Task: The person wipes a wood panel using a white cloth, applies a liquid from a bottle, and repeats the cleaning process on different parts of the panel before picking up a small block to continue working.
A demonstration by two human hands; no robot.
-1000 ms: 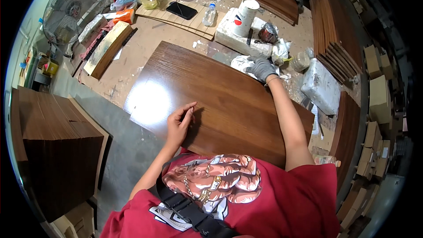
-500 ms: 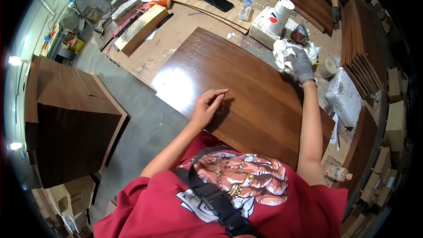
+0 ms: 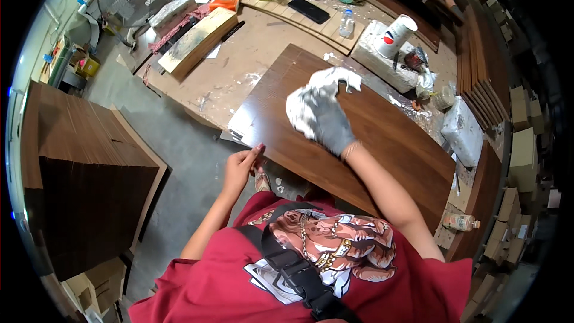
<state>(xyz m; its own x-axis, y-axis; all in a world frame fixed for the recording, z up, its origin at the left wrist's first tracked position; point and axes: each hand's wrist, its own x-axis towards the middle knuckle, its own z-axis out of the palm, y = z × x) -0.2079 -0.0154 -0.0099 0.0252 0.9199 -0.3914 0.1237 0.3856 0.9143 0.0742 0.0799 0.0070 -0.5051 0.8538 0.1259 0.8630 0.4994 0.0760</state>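
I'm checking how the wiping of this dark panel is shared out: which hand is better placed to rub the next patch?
Probably the right hand: gloved, it holds the white rag on the dark wood panel. The bare left hand only touches the near edge.

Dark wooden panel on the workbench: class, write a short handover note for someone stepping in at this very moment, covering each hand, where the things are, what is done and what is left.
Right hand: gloved, closed on a white rag, pressed on the dark wooden panel near its far left part.
Left hand: bare, fingertips on the panel's near edge, steadying it.
Panel lies flat on the workbench; a stack of similar panels stands to the left.
Done: cannot tell how much is wiped; the surface looks evenly glossy.
Left: probably the rest of the panel toward the right end.
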